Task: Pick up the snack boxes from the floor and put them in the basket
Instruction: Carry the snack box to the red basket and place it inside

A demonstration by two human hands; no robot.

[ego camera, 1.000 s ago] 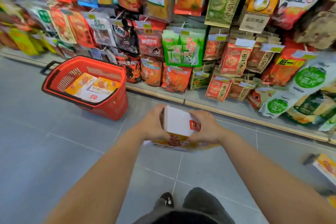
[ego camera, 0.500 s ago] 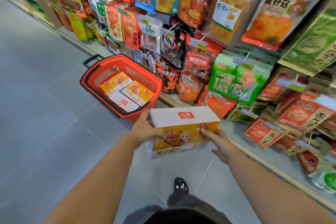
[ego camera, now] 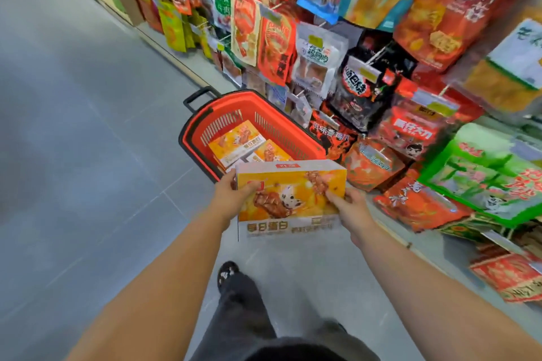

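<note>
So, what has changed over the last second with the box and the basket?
The snack box has been carried forward to the near rim of the red basket and turned so that its orange printed face is toward the camera. The left hand and right hand still grip its ends. The basket stays on the floor with boxes in it.

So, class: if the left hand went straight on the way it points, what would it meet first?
Probably the near rim of the red basket, just ahead of the left hand gripping the snack box; depth is uncertain.
</note>
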